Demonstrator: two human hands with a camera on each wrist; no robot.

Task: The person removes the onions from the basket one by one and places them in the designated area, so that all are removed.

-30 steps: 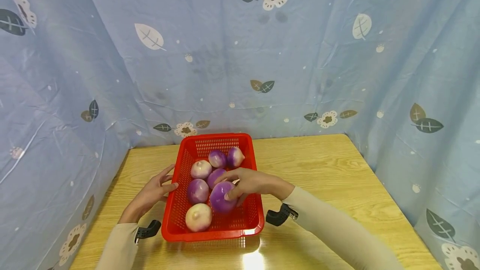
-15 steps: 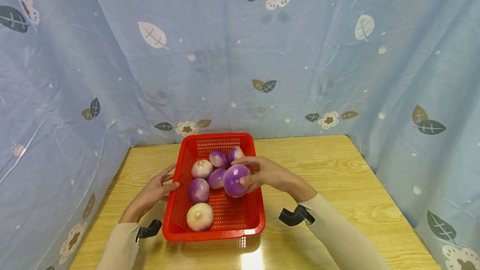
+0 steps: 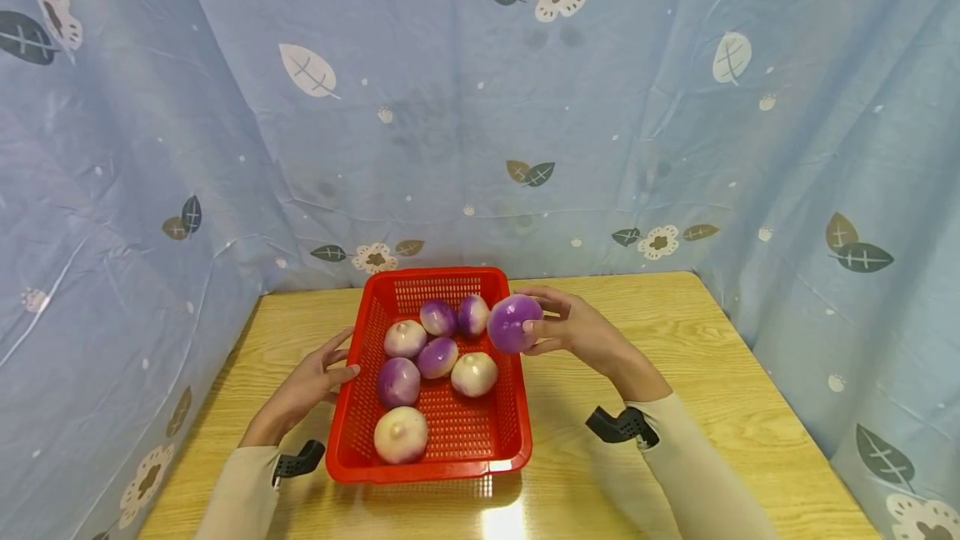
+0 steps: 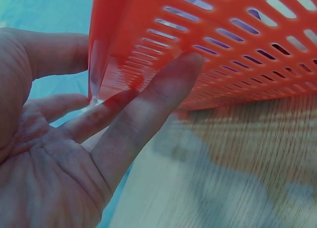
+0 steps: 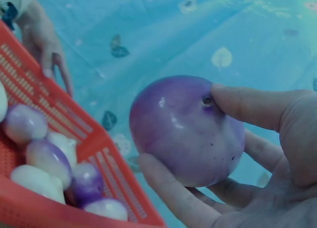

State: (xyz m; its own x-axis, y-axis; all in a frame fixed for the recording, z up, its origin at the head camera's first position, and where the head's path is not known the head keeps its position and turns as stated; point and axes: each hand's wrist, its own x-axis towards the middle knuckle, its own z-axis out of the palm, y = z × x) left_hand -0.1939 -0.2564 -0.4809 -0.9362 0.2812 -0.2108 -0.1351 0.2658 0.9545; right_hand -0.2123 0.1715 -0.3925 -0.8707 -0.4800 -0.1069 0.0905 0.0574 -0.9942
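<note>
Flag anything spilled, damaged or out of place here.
Only one thing: the purple turnip in the right hand shows a dark spot and dark specks, possibly natural blemishes. Nothing looks spilled; the other turnips sit inside the red basket.

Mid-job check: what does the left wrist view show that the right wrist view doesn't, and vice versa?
Only the left wrist: the flat, light-brown wood-grain tabletop and the palm side of the left hand.
Only the right wrist: the right hand holding a glossy, round purple vegetable, plus an open look at the round purple-and-white vegetables inside the basket.
Both: the red slotted plastic basket, the left hand and the blue fabric curtain.
</note>
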